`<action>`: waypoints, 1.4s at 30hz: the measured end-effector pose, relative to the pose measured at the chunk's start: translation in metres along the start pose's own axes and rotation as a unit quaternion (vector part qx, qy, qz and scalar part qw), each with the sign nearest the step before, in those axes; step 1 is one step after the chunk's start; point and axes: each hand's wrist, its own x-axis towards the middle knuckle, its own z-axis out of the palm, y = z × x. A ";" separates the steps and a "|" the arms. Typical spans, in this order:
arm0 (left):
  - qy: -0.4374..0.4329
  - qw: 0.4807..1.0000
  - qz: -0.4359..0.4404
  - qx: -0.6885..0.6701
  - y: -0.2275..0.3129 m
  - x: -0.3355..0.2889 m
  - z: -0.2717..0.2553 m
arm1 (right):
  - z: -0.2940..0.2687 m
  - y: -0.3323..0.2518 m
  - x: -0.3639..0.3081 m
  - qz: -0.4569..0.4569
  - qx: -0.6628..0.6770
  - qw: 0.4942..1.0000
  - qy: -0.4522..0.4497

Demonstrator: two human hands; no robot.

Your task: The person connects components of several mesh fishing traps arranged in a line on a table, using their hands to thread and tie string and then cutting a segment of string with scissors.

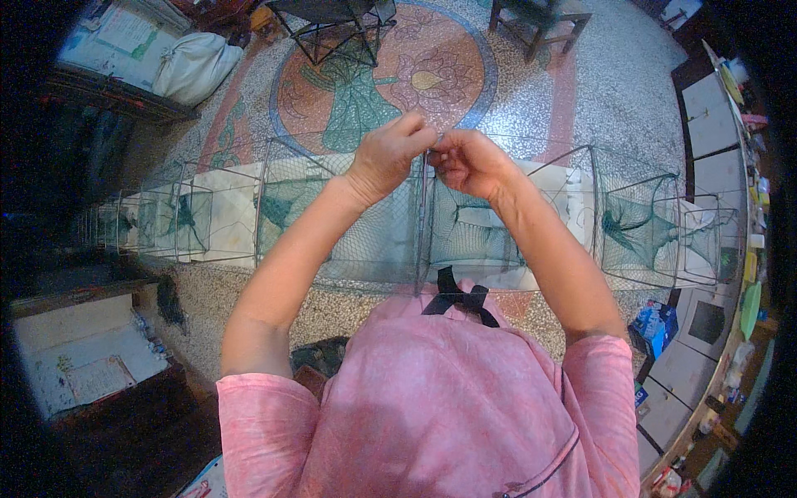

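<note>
A long fish trap of green netting (365, 249) over rectangular metal frames stretches from left to right in front of me. My left hand (392, 152) is closed in a pinch at the top edge of a middle frame (424, 224). Fingers bent, my right hand (475, 164) pinches at the same spot, its tips almost meeting the left ones. Whatever lies between the fingertips is too small to make out. Inside the trap, gathered mesh funnels show, one of them a dark green funnel (633, 224) on the right.
Pale sheeting (224, 207) lies beneath the trap. Beyond it are a folding chair (332, 21), a wooden stool (540, 29) and a white sack (197, 68). White cabinets (714, 116) line the right side, with a blue bag (653, 326) beside them. An open-topped box (83, 357) stands left.
</note>
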 end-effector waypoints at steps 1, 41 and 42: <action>-0.001 1.000 0.001 0.000 0.000 0.000 0.000 | -0.002 0.001 0.001 -0.002 -0.001 1.000 0.011; 0.188 0.898 -0.351 -0.189 0.032 0.003 0.016 | 0.029 -0.044 0.071 -0.284 -0.581 0.735 0.205; 0.190 0.895 -0.364 -0.173 0.031 0.003 0.015 | 0.029 -0.044 0.068 -0.264 -0.560 0.763 0.187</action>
